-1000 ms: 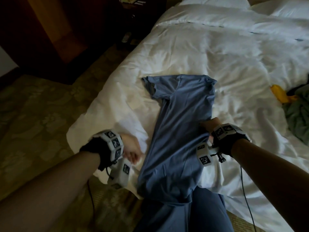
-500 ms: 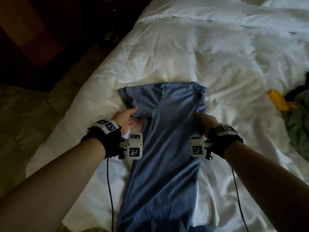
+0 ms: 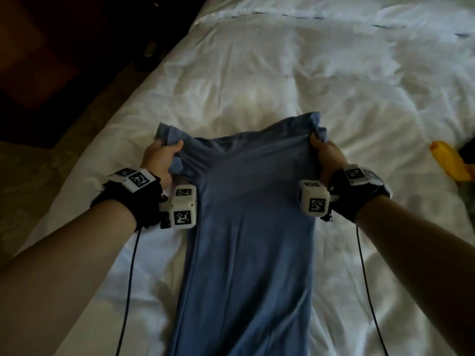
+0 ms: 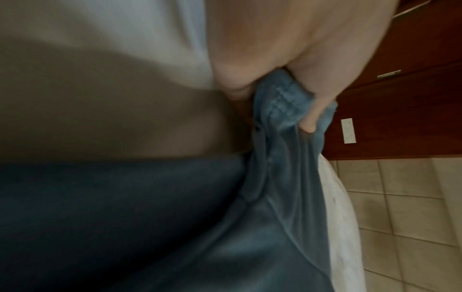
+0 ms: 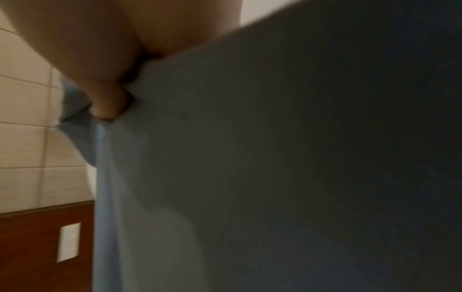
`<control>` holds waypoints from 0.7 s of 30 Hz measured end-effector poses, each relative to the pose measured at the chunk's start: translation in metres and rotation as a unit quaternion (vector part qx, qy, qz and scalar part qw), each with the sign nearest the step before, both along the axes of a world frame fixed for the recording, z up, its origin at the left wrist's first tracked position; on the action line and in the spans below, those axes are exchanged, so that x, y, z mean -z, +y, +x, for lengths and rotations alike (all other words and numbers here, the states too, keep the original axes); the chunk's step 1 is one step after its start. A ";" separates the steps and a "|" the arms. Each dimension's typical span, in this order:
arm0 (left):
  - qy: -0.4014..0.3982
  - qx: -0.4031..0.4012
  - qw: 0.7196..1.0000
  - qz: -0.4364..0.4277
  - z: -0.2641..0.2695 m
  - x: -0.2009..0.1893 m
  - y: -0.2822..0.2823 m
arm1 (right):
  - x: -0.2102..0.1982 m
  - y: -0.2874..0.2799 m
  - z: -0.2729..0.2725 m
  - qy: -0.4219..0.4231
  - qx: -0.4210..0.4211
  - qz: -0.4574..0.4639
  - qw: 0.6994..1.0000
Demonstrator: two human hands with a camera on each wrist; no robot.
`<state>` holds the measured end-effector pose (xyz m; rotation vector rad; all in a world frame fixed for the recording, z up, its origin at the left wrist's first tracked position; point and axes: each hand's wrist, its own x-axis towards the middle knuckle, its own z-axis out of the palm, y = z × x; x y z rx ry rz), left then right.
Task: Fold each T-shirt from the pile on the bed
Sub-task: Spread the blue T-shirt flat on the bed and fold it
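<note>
A blue T-shirt [image 3: 246, 227], already narrowed lengthwise, lies along the white bed [image 3: 257, 86], its shoulder end lifted. The left hand [image 3: 160, 159] and right hand [image 3: 327, 155] each pinch a corner, grips closed on cloth. Crosswise folding remains, apparently; more clothes [image 3: 452, 165] wait near the right edge. Dark wood furniture [image 3: 38, 60] stands beyond.

Dim room: white rumpled duvet [image 3: 257, 80], patterned carpet [image 3: 38, 170] alongside, dark wooden furniture [image 3: 38, 60] beyond.
</note>
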<state>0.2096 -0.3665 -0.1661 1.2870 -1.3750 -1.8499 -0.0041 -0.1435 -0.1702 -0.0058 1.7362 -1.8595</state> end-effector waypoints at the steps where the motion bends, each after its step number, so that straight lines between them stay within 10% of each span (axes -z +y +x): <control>1: 0.014 0.006 1.000 -0.005 -0.002 0.001 -0.001 | -0.001 -0.003 -0.004 0.008 0.003 -0.003 1.000; 9: -0.068 0.049 0.996 0.034 0.002 0.025 -0.007 | 0.039 -0.011 -0.016 0.037 -0.006 0.191 0.981; 17: 0.056 0.050 0.997 -0.005 0.011 0.017 -0.014 | 0.004 -0.012 -0.013 0.051 0.030 -0.017 0.998; 21: 0.013 0.031 0.999 0.015 0.014 0.027 -0.012 | 0.020 -0.015 -0.014 0.109 0.004 0.207 0.972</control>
